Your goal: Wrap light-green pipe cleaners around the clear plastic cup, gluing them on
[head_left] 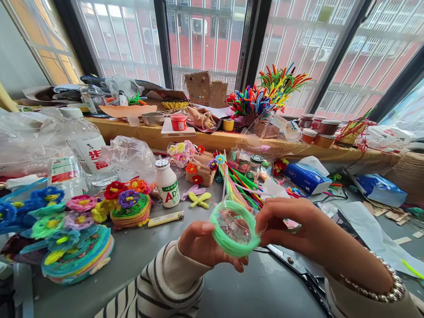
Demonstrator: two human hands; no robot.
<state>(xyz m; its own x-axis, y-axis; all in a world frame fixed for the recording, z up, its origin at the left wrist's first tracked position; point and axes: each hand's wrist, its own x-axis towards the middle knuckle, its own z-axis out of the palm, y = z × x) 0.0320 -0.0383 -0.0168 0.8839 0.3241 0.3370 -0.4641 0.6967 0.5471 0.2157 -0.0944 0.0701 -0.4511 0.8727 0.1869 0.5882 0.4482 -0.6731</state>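
My left hand (195, 248) is closed around the left and lower side of a clear plastic cup-like piece wrapped in light green pipe cleaner (237, 248). Its round opening faces me, and its far end is hidden. From the right, the thumb and fingers of my right hand (288, 218) pinch the rim of the same piece. Scissors (289, 259) lie open on the grey table below my right hand. Beyond the piece is a bundle of coloured pipe cleaners (247, 183). Yellow pipe-cleaner petals (200, 199) lie to the left, beside a lighter (165, 218).
Fuzzy-flower discs (77, 260) crowd the left, near a white drink bottle (167, 185) and a large clear bottle (88, 148). A small woven basket (200, 170) stands farther back. Blue tissue packs (306, 178) sit at right. Jars and pipe-cleaner bunches line the wooden ledge (139, 137).
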